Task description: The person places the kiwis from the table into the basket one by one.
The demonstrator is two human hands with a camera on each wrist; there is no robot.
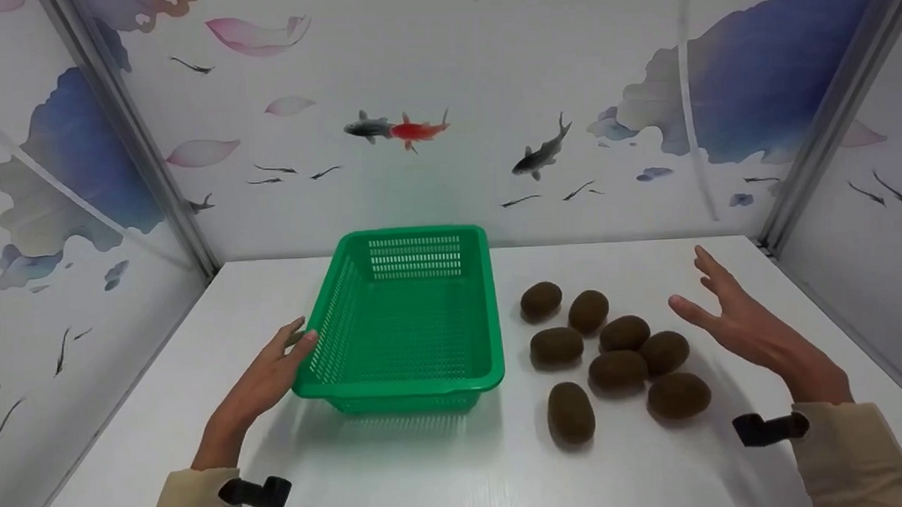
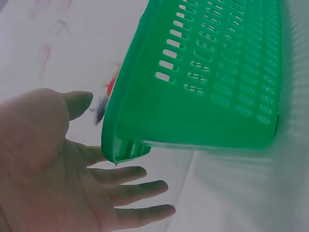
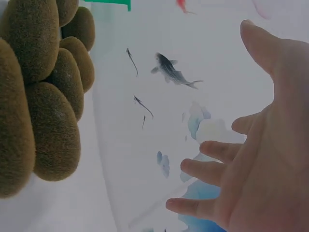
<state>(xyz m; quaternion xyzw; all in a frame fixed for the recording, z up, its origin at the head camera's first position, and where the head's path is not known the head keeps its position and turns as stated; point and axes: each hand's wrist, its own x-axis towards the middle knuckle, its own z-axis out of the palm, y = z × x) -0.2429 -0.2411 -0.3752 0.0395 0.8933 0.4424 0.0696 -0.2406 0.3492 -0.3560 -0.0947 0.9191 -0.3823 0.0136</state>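
Observation:
A green plastic basket (image 1: 403,388) with slotted walls stands left of the middle of the white table. At its left rim is my left hand (image 1: 271,372), fingers extended and thumb tip overlapping the rim in the head view. From the left wrist, the straight fingers of that hand (image 2: 58,169) appear beside the basket's corner (image 2: 128,140), gripping nothing. Several brown fuzzy kiwis (image 1: 619,371) lie loosely grouped to the right of the basket. My right hand (image 1: 746,326) hovers right of them with spread fingers; the right wrist view shows its palm (image 3: 260,164) bare, apart from the kiwis (image 3: 53,130).
White panels printed with fish and petals enclose the table (image 1: 458,471) at the back and both sides. Grey metal posts (image 1: 128,137) stand at the back corners. One kiwi (image 1: 571,414) lies nearer the front than the others. Each sleeve carries a black wrist device (image 1: 771,428).

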